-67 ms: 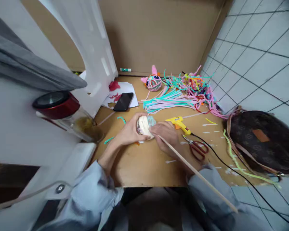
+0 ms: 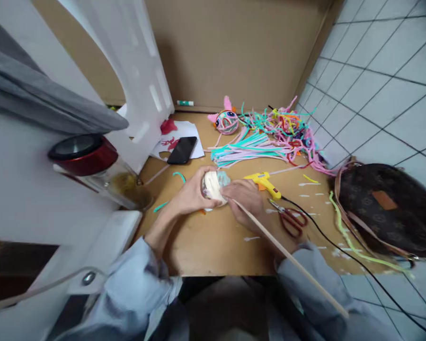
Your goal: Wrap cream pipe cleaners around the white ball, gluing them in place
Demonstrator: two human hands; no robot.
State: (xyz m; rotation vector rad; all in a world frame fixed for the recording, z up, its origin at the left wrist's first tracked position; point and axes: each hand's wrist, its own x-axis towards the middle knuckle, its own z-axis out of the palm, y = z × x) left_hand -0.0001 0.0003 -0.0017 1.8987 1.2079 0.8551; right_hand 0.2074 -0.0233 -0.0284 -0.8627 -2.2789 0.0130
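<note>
Ball (image 2: 211,185) sits gripped in left hand (image 2: 192,194); right hand (image 2: 245,199) pinches cream strip (image 2: 293,259), its tail (image 2: 341,308) dipping slightly; work barely advances.

From my end I see a black phone (image 2: 182,150) overlapping white paper (image 2: 192,129) far left, a red-lidded bottle (image 2: 101,163) nearer left, a brown handbag (image 2: 394,208) right.

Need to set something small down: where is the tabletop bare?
The widest bare patch of tabletop lies on the near side of the hands, between the forearms and the front edge. A smaller one lies between the glue gun, scissors and short yellow piece. Crowded: the back right, with its striped bundle and tangled strands.
</note>
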